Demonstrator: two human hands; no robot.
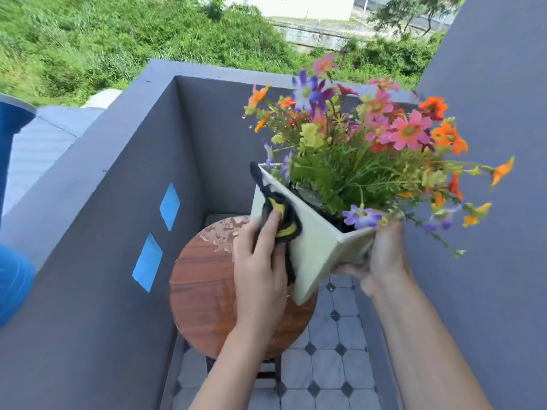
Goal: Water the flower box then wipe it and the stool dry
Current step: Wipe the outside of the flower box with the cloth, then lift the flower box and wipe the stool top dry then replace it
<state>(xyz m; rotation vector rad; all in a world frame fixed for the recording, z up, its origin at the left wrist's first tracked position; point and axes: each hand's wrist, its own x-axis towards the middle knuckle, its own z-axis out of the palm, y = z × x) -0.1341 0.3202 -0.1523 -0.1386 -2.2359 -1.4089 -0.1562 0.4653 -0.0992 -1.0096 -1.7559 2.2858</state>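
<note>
A pale green rectangular flower box (pixel 315 250) full of pink, orange and purple flowers (pixel 384 134) is lifted and tilted above a round wooden stool (pixel 201 291). My right hand (pixel 381 255) grips the box's near end from below. My left hand (pixel 260 261) presses a black and yellow cloth (pixel 281 214) against the box's long side and upper rim. Water drops lie on the far part of the stool seat (pixel 225 232), and a wet sheen runs down its middle.
Grey balcony walls close in on the left (pixel 103 232), the back and the right (pixel 488 261). Two blue patches (pixel 148 261) mark the left wall. Grey tiled floor (pixel 334 365) shows under the stool. A blue object (pixel 11 279) sits at the far left edge.
</note>
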